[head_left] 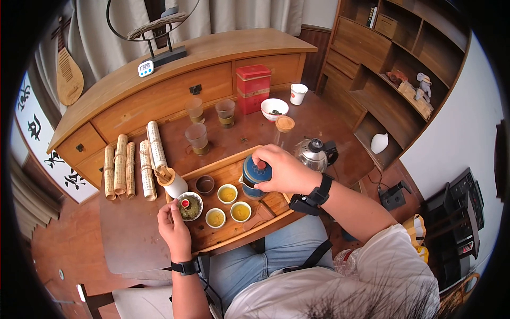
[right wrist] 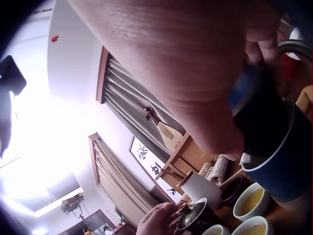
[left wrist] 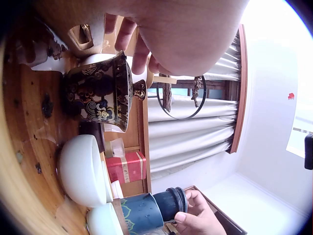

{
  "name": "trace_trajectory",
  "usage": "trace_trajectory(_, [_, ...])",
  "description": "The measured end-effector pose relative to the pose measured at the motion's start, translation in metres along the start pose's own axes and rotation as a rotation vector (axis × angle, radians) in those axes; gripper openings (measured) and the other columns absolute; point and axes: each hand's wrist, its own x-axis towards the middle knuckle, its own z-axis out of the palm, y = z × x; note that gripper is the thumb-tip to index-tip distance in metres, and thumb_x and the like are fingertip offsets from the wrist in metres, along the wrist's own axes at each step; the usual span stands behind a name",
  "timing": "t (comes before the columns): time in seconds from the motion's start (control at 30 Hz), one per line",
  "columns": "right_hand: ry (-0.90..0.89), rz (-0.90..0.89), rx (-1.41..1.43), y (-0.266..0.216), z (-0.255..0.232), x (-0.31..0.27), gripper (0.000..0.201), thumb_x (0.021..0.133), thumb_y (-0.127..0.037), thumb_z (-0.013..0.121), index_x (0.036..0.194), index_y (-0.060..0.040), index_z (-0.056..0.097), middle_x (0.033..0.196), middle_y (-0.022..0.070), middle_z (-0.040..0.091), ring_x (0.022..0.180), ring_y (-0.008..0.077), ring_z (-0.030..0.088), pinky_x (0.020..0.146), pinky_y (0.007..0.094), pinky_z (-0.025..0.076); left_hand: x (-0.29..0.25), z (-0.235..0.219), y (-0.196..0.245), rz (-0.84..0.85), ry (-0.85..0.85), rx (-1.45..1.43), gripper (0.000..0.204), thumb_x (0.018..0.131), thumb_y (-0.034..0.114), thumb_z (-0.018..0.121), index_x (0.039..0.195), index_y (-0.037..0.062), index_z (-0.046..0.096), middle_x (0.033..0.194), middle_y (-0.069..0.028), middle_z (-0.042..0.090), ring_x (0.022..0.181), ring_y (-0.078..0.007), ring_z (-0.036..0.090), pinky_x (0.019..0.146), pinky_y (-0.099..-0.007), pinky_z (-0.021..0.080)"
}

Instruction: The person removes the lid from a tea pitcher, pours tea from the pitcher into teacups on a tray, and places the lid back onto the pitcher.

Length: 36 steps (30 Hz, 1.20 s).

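Note:
My right hand (head_left: 284, 170) grips the top of a dark blue tea infuser (left wrist: 171, 203), which stands partly out of a blue teapot (left wrist: 144, 213). In the head view its blue top (head_left: 257, 173) shows a red knob. My left hand (head_left: 175, 228) hovers beside a patterned dark gaiwan (left wrist: 98, 90), fingers loosely bent near its rim. The gaiwan's lid (head_left: 187, 203) has a round knob and sits on top. Between the hands stand three pale cups of yellow tea, among them one cup (head_left: 228, 194) near the teapot. An empty brown cup (head_left: 204, 184) is behind them.
A wooden tray (head_left: 223, 245) bears the tea things. Around it stand a white tool holder (head_left: 174, 186), bamboo scrolls (head_left: 121, 165), several glasses, a red tin (head_left: 253, 87), a white bowl (head_left: 274, 109), a corked glass jar (head_left: 284, 126) and a steel kettle (head_left: 313, 155).

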Motion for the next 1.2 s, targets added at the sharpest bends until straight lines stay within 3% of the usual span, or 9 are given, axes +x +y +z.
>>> trace_trajectory(0.17, [-0.038,0.056,0.034,0.002,0.009,-0.006,0.048,0.071,-0.008,0.088,0.105,-0.006,0.054,0.105,0.0123,0.06,0.102,0.0292,0.063,0.092,0.0387,0.053,-0.001,0.001,0.004,0.008,-0.008,-0.013,0.023,0.108,0.018,0.06,0.112,-0.0024,0.07,0.112,-0.0122,0.07,0.103,-0.0191,0.067,0.093,-0.0327,0.051])
trace_trajectory(0.47, [0.007,0.006,0.029,0.009,0.017,-0.008,0.049,0.071,-0.009,0.09,0.104,-0.0073,0.054,0.099,0.0089,0.059,0.094,0.0282,0.062,0.086,0.0389,0.052,-0.001,0.0,0.008,-0.02,-0.024,-0.002,0.022,0.108,0.016,0.059,0.113,-0.0034,0.068,0.116,-0.0122,0.067,0.105,-0.0181,0.067,0.093,-0.0322,0.053])
trace_trajectory(0.63, [-0.025,0.094,0.096,0.007,0.008,-0.008,0.05,0.075,-0.012,0.091,0.108,-0.0082,0.054,0.103,0.0067,0.061,0.098,0.0196,0.063,0.09,0.0338,0.052,-0.001,0.001,0.007,-0.013,-0.014,-0.013,0.022,0.108,0.016,0.059,0.113,-0.0034,0.068,0.114,-0.0126,0.068,0.104,-0.0187,0.068,0.093,-0.0326,0.053])
trace_trajectory(0.73, [0.069,0.081,0.157,0.006,-0.002,-0.008,0.051,0.076,-0.016,0.091,0.11,-0.0079,0.054,0.102,0.0089,0.065,0.096,0.0268,0.066,0.088,0.0379,0.055,-0.001,0.0,0.008,-0.007,-0.006,0.021,0.022,0.108,0.016,0.059,0.112,-0.0034,0.068,0.113,-0.0131,0.069,0.104,-0.0189,0.068,0.093,-0.0328,0.053])
trace_trajectory(0.9, [0.151,0.052,0.149,0.001,-0.021,-0.002,0.053,0.078,-0.018,0.091,0.113,-0.0084,0.052,0.105,0.0105,0.066,0.1,0.0268,0.067,0.091,0.0388,0.055,-0.001,0.001,0.004,-0.003,-0.016,-0.017,0.021,0.108,0.016,0.058,0.112,-0.0032,0.066,0.113,-0.0132,0.071,0.106,-0.0186,0.067,0.096,-0.033,0.052])
trace_trajectory(0.97, [0.143,0.094,0.147,-0.01,-0.029,0.0,0.051,0.081,-0.011,0.089,0.117,-0.0074,0.054,0.108,0.0047,0.06,0.103,0.0129,0.06,0.095,0.0319,0.051,-0.001,0.001,0.005,-0.042,-0.017,-0.113,0.02,0.109,0.015,0.057,0.113,-0.0029,0.065,0.115,-0.0125,0.071,0.108,-0.0179,0.066,0.099,-0.0328,0.051])
trace_trajectory(1.0, [0.152,0.099,0.136,-0.013,-0.032,0.002,0.052,0.08,-0.011,0.089,0.118,-0.0072,0.054,0.108,0.0048,0.06,0.103,0.0128,0.06,0.094,0.0312,0.051,-0.001,0.001,0.006,-0.039,-0.022,-0.112,0.02,0.109,0.015,0.057,0.113,-0.0029,0.065,0.115,-0.0125,0.071,0.108,-0.0179,0.066,0.099,-0.0328,0.051])
trace_trajectory(1.13, [0.182,0.062,0.146,-0.008,-0.03,0.005,0.052,0.08,-0.011,0.089,0.119,-0.0069,0.054,0.108,0.0047,0.06,0.103,0.013,0.06,0.094,0.0309,0.051,0.0,-0.001,0.004,-0.044,-0.034,-0.126,0.021,0.11,0.015,0.055,0.113,-0.0031,0.064,0.115,-0.0117,0.071,0.109,-0.0171,0.065,0.1,-0.0326,0.05])
trace_trajectory(1.2, [0.207,0.006,0.18,-0.002,-0.025,0.007,0.053,0.079,-0.02,0.09,0.115,-0.0074,0.053,0.107,0.012,0.067,0.102,0.0286,0.067,0.091,0.0394,0.054,0.0,-0.001,0.004,-0.046,-0.034,-0.129,0.021,0.11,0.015,0.055,0.113,-0.0031,0.064,0.114,-0.0115,0.071,0.109,-0.0169,0.065,0.1,-0.0324,0.05])
